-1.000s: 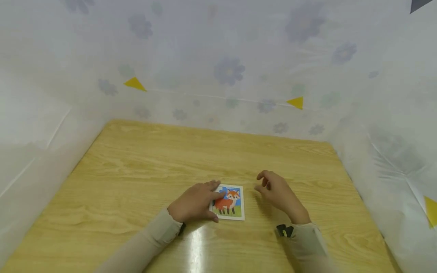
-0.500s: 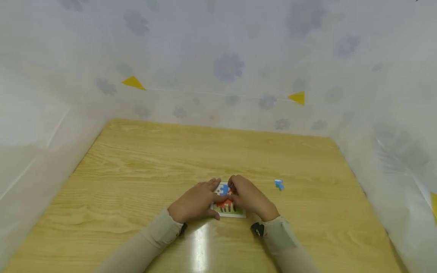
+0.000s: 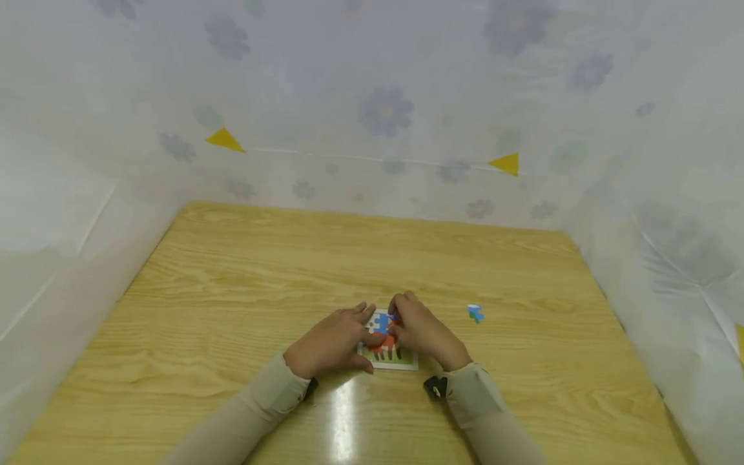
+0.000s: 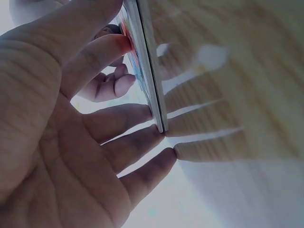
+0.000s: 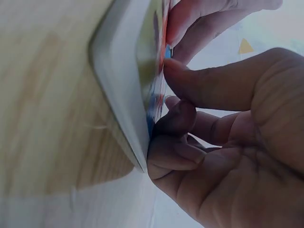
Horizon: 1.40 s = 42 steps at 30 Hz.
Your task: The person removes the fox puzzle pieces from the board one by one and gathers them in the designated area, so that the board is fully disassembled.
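Note:
A small square jigsaw puzzle with a fox picture and pale frame lies on the table. Bare tray shows at its upper left, beside blue pieces. My left hand spreads over the left side, one finger pressing on the picture, the thumb by the near edge and other fingertips at the far edge in the left wrist view. My right hand covers the upper right. Its curled fingers and thumb pinch at a puzzle piece there, mostly hidden. A loose blue, white and green puzzle piece lies to the right.
The wood-grain table reaches away to a pale flowered sheet, which also rises at both sides. Yellow triangles mark the back sheet. A light streak shines on the near tabletop.
My right hand has moved left from beside the puzzle onto its upper right part and stays there. The loose piece shows where that hand was. My left hand has stayed put.

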Each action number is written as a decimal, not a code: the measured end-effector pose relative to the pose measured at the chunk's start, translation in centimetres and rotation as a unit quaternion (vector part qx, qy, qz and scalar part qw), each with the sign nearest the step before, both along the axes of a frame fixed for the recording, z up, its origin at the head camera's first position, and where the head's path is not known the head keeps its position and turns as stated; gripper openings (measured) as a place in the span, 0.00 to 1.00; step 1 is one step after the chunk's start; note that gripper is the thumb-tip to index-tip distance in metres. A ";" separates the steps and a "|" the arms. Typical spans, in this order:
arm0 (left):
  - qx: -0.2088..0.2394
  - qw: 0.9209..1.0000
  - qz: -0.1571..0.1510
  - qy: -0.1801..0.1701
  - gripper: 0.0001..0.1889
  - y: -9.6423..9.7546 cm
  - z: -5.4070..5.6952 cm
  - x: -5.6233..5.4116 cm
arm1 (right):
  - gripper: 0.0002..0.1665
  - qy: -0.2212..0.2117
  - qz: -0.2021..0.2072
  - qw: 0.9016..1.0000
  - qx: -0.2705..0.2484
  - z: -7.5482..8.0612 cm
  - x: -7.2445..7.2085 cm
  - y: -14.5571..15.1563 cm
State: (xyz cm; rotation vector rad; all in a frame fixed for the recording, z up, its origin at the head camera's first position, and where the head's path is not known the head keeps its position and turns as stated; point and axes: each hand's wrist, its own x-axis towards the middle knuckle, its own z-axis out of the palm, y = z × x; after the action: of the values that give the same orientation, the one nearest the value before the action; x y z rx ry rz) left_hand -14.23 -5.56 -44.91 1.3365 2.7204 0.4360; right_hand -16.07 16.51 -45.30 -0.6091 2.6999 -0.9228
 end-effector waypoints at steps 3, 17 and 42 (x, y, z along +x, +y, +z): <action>-0.005 1.000 0.005 -0.007 0.29 0.0 0.0 0.1 | 0.13 -0.003 -0.004 1.000 -0.005 -0.1 0.0 -0.1; -0.010 1.000 0.014 -0.005 0.31 0.0 0.4 0.4 | 0.05 -0.033 0.007 0.996 -0.081 -0.2 0.2 0.2; 0.020 0.998 0.043 -0.049 0.29 -0.5 0.0 0.0 | 0.15 0.020 -0.200 0.966 -0.164 0.9 -0.9 17.4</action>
State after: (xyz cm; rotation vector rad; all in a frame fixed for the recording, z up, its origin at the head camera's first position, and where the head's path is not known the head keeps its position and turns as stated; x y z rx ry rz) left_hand -14.24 -6.06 -44.90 1.1776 2.7087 0.5519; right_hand -16.97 33.89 -44.39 -0.1309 2.7786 -1.4907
